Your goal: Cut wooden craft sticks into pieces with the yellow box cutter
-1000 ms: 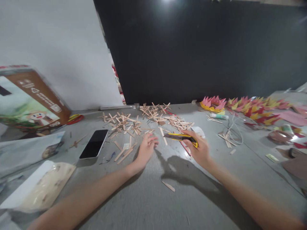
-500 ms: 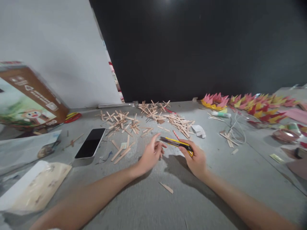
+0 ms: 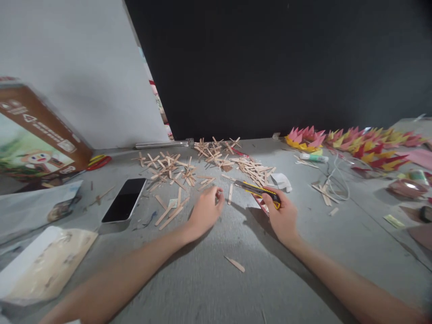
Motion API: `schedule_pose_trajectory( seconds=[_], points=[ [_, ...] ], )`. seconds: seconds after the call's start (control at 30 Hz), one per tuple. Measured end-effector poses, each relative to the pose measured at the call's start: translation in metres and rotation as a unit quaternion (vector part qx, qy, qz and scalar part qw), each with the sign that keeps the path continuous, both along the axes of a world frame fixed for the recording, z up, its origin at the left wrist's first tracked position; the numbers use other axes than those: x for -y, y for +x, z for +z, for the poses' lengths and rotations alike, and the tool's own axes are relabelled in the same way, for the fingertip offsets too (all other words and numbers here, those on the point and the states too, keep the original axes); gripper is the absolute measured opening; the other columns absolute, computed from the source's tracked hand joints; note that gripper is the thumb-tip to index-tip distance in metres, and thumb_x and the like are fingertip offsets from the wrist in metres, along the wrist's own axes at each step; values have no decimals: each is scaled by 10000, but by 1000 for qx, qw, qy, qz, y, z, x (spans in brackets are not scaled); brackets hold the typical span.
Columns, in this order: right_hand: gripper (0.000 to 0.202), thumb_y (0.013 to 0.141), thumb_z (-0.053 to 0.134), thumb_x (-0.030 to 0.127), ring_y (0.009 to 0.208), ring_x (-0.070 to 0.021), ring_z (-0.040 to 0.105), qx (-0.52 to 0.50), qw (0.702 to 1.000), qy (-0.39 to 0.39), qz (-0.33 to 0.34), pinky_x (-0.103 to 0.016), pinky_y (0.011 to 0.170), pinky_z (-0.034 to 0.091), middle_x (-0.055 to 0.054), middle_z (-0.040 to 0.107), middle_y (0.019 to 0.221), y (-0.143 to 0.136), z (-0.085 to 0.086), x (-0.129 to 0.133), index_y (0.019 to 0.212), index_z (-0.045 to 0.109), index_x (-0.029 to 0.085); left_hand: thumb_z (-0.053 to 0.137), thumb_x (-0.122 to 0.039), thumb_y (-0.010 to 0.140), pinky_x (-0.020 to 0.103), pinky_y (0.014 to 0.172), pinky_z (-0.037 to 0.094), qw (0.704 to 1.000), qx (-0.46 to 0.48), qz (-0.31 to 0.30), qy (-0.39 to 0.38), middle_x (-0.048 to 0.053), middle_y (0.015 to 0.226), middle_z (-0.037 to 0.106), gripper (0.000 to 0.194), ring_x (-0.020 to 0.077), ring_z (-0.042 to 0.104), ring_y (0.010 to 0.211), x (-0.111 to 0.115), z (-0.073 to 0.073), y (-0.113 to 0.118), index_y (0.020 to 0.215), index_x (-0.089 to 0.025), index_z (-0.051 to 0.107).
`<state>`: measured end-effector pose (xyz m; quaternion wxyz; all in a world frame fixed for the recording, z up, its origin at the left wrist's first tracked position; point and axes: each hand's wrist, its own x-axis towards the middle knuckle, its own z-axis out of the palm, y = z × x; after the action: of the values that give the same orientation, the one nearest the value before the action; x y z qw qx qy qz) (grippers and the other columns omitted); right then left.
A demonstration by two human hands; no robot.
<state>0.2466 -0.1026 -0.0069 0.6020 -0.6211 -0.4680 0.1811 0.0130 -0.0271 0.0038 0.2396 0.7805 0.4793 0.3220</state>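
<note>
A yellow and black utility knife (image 3: pixel 258 190) is gripped in my right hand (image 3: pixel 283 215), its blade pointing left. Beneath the knife a shiny, red-edged item (image 3: pixel 262 204) shows beside the same hand; what it is I cannot tell. My left hand (image 3: pixel 206 208) hovers left of the blade with its fingers curled; whether they hold anything is too small to tell. One wooden stick (image 3: pixel 230 194) stands out between my hands. Beyond them lie a heap of loose sticks (image 3: pixel 254 170) and several crossed sticks (image 3: pixel 168 166). Nearer me is a pointed stick piece (image 3: pixel 235 264).
A phone (image 3: pixel 124 200), a plastic packet (image 3: pixel 50 265) and a brown box (image 3: pixel 40 135) are at the left. Pink and yellow paper crowns (image 3: pixel 305 138), a glue tube (image 3: pixel 313 157), a white cable (image 3: pixel 337 180) and tape (image 3: pixel 407 188) occupy the right. A black panel (image 3: pixel 276 67) rises behind.
My left hand has drawn back and curled its fingers. My right hand has moved slightly right with the knife, and more blade shows. One stick now shows between the hands.
</note>
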Motion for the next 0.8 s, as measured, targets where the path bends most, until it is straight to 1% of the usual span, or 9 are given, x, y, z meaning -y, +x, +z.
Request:
schedule_pose_trajectory(
  seconds=[0.1, 0.17, 0.27, 0.37, 0.47, 0.57, 0.63, 0.7, 0.8],
  points=[
    [466, 890, 754, 591, 746, -251, 779, -57, 998, 8, 6, -380, 686, 618, -103, 823, 930, -1, 1, -4, 1136, 742, 195, 587, -408, 1033, 371, 754, 497, 991, -131, -22, 8, 78, 784, 723, 334, 259, 697, 758, -9, 3, 9, 785, -210, 691],
    [477, 856, 794, 584, 788, -257, 787, -89, 996, 12, 13, -390, 716, 621, -112, 820, 953, 0, -1, -7, 1117, 729, 190, 656, -479, 1002, 397, 772, 515, 981, -193, -20, 3, 105, 807, 730, 343, 296, 712, 792, -14, 7, 17, 809, -201, 711],
    [467, 832, 824, 581, 809, -248, 779, -105, 994, 14, 18, -394, 743, 616, -107, 810, 960, 3, -6, -9, 1062, 695, 196, 609, -375, 1042, 415, 849, 533, 960, -275, -46, 5, 178, 1034, 752, 266, 328, 722, 982, -18, 17, 28, 942, -168, 743],
    [457, 849, 815, 583, 830, -242, 773, -109, 993, 14, 32, -382, 743, 605, -91, 799, 947, 4, -8, -8, 1050, 652, 206, 632, -187, 991, 410, 881, 536, 951, -302, -65, -18, 199, 1007, 750, 173, 341, 712, 1061, -21, 28, 34, 867, -150, 747],
    [445, 890, 775, 592, 889, -251, 784, -118, 991, 11, 57, -370, 747, 601, -88, 795, 970, 5, -8, -7, 1067, 609, 219, 654, -62, 907, 414, 924, 533, 947, -310, -71, -36, 192, 969, 755, 154, 346, 702, 1113, -21, 34, 35, 823, -155, 743],
    [425, 941, 705, 614, 810, -237, 786, -130, 987, 2, 90, -352, 688, 594, -68, 788, 944, 5, -9, -7, 1070, 548, 240, 633, -11, 875, 388, 898, 542, 951, -295, -75, -54, 158, 946, 763, 188, 304, 738, 1004, -18, 33, 32, 874, -163, 744],
    [402, 972, 665, 611, 633, -198, 730, -133, 984, -8, 119, -320, 588, 554, -29, 766, 856, 5, -9, -8, 1071, 524, 248, 614, -21, 891, 381, 861, 553, 959, -268, -74, -60, 153, 958, 767, 197, 298, 751, 957, -15, 29, 30, 956, -156, 742],
    [382, 990, 647, 592, 529, -157, 644, -131, 981, -10, 142, -292, 528, 504, 10, 730, 801, 4, -9, -6, 1111, 525, 250, 596, -71, 939, 381, 848, 564, 969, -228, -71, -60, 152, 1006, 775, 213, 296, 757, 968, -13, 24, 30, 1086, -154, 725],
    [408, 1021, 633, 523, 586, -141, 645, -98, 980, 1, 175, -299, 607, 540, 21, 705, 867, 3, -7, 0, 1312, 545, 251, 538, -115, 991, 355, 896, 575, 987, -133, -68, -55, 105, 1090, 782, 299, 243, 765, 1010, -13, 13, 31, 1248, -198, 668]
  ],
)
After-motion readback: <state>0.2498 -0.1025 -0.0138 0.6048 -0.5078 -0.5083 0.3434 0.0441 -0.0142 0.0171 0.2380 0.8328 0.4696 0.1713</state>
